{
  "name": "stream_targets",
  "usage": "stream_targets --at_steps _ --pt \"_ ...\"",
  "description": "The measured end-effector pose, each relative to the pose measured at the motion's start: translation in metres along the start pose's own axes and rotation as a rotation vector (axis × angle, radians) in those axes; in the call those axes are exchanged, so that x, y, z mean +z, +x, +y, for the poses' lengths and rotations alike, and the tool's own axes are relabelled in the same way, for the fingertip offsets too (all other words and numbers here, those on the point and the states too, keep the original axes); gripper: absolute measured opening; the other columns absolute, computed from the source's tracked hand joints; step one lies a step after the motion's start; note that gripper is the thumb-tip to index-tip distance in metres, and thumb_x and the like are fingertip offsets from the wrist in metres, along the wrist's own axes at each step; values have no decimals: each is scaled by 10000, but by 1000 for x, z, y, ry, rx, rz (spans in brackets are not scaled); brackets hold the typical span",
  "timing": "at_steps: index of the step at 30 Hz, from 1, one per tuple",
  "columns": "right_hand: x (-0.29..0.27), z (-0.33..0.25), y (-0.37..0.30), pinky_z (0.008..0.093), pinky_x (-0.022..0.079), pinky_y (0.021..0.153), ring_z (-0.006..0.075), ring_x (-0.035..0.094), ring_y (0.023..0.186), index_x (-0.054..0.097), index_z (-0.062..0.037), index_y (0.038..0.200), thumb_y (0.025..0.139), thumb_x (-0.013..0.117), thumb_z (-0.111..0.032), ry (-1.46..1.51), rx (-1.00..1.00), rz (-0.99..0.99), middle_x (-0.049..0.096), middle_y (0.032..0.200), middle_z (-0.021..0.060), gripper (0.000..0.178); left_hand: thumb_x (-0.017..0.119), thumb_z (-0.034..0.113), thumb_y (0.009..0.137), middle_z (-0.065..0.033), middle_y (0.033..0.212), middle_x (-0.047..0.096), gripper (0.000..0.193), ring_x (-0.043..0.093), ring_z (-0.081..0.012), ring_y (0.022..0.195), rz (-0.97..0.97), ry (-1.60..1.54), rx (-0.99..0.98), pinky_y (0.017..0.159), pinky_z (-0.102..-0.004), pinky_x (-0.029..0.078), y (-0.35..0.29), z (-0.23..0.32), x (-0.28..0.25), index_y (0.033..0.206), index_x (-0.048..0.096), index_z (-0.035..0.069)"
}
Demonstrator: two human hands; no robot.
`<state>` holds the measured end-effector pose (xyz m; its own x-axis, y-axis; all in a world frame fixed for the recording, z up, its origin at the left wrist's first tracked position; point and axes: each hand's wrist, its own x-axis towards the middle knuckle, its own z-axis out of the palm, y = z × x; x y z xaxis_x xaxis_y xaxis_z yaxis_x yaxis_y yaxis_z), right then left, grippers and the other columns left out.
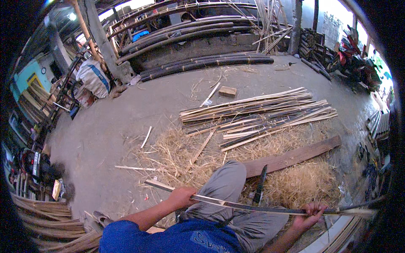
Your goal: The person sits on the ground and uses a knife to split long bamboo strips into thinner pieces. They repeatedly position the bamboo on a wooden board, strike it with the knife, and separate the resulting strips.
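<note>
A long split bamboo strip [249,206], dark on one side and pale on the other, lies across my lap from left to right. My left hand [183,197] is closed around it near its left end. Farther right, my right hand [312,214] has its fingers curled round the strip; its right end runs toward the rim of the view, where it blurs. Just beyond my legs, a dark-bladed knife [260,185] rests near a brown wooden plank [291,157], among pale shavings [303,183].
A pile of split bamboo strips [257,111] lies ahead, with a small wood block [228,91] behind it. Dark bamboo poles [211,64] are stacked at the back. A white sack [93,78] leans by a post, and a motorcycle [352,63] stands far right. More strips [50,223] lie lower left.
</note>
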<state>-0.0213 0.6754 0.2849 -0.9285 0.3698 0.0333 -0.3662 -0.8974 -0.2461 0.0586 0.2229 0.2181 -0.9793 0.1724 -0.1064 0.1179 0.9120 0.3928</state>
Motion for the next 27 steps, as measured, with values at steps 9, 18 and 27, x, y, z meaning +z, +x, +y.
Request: stream_targets --at_steps 9,18,27 --pt "6 -28 12 230 214 361 62 172 406 353 -141 683 999 399 -346 -54 4 -489 223 527 -42 379 656 317 754 -101 890 624 273 618 -318 868 -174 24 61 704 -464 485 -20 -18 2 907 573 106" --pt "-27 -30 29 237 239 385 68 187 416 344 -147 674 984 444 -335 41 123 -151 243 526 -57 376 636 355 770 -92 838 643 258 634 -323 790 -75 -36 47 633 -447 501 -37 -18 6 902 609 135" --pt "3 -27 65 228 381 482 59 347 466 552 -108 884 961 482 -288 -502 -22 343 368 563 -63 207 565 572 826 -168 744 626 514 624 -356 701 -69 -174 -13 614 -436 483 -10 29 4 868 646 66"
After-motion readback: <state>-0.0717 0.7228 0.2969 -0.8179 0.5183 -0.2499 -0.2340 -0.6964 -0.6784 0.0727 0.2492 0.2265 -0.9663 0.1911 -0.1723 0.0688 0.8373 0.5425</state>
